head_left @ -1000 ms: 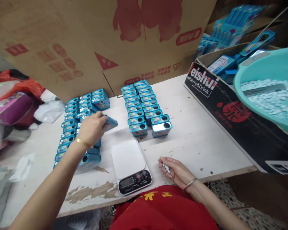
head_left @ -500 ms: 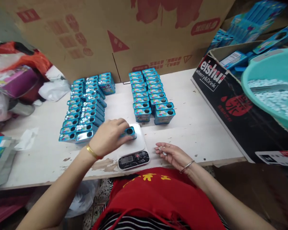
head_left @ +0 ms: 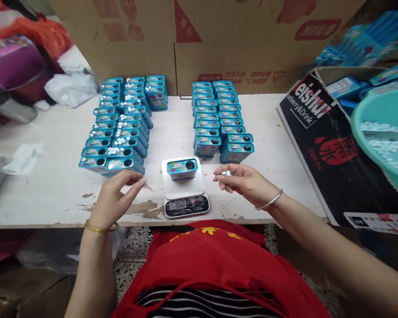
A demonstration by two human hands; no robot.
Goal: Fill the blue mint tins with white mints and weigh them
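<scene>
A small blue tin with a round hole in its top stands upright on the white kitchen scale, whose display is lit. My left hand is off to the left of the scale, its thumb and fingers apart with nothing between them, close to the front of the left rows of tins. Several of those tins have white candies lying on top. Right of the scale, my right hand is closed around a few small white candies, held above the table.
More blue tins stand in two rows behind the scale. A large cardboard box backs the table. At right, a turquoise basin of white candies with a scoop rests by a black carton. Plastic bags lie at left.
My left hand has let go of the tin on the scale and moved left. The scale display has gone from about zero to a higher reading. My right hand still holds the candies.
</scene>
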